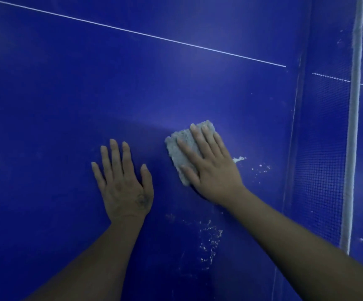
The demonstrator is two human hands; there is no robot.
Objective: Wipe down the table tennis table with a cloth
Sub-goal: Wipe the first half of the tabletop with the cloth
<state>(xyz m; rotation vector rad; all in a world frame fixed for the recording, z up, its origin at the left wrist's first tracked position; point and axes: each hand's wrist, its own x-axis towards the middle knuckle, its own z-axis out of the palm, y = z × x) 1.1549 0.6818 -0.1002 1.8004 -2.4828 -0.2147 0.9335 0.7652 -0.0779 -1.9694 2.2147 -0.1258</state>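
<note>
Under the right hand [210,168] lies a small grey-white nubbly folded cloth [179,148], pinned to the surface by straight, spread fingers rather than gripped; nothing curls round it. Just to the left, apart from the cloth, the left hand [122,181] is laid flat with fingers splayed on the glossy deep-blue table tennis table [46,105], holding nothing, seemingly as a brace. A white smear [239,159] shows just right of the wiping hand, and a scatter of pale crumbs [210,235] lies nearer, between the two forearms. Further right stands the dark mesh net [323,170] with its white top band [353,127]; a thin white line [132,32] crosses the far side. From where I stand, the wipe would go best with even pressure through the whole palm, overlapping strokes drawn over the smear and crumbs, gathering them toward one edge instead of spreading them, and a refold to a clean face once the cloth loads up
</note>
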